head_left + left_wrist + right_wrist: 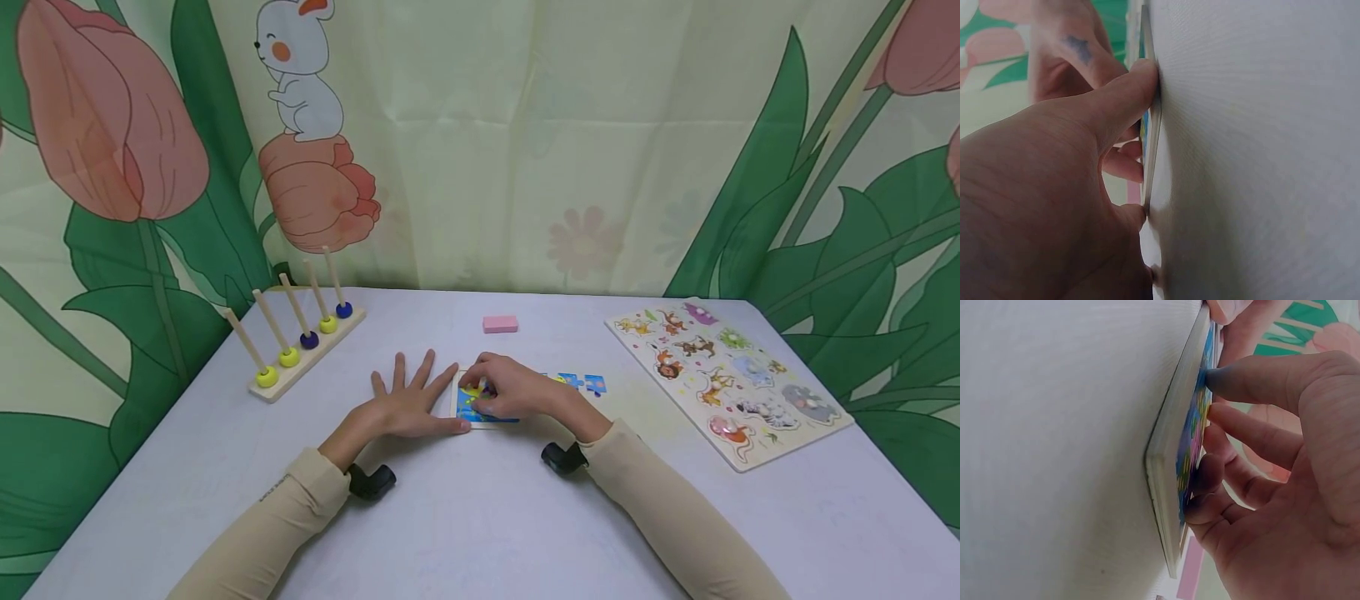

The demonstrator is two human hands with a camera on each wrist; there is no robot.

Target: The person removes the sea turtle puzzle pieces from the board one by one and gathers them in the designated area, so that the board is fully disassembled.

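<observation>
A small jigsaw board [487,421] with a pale rim and a blue and yellow picture lies on the table in front of me. My left hand [408,408] is spread flat at its left side, fingers straight, the thumb and index fingertips right at the frame's edge. From the right, my right hand [513,387] reaches over the board with bent fingers. In the right wrist view its thumb [1241,381] and fingertips meet the picture face [1194,437]; I cannot tell whether a piece is pinched between them. The hand covers much of the picture.
Loose blue jigsaw pieces [595,383] lie right of the board, partly behind my right wrist. A pink block [500,324] sits beyond it. At the left stands a wooden peg rack [277,389] with yellow and blue beads; at the right lies an animal puzzle board [738,454].
</observation>
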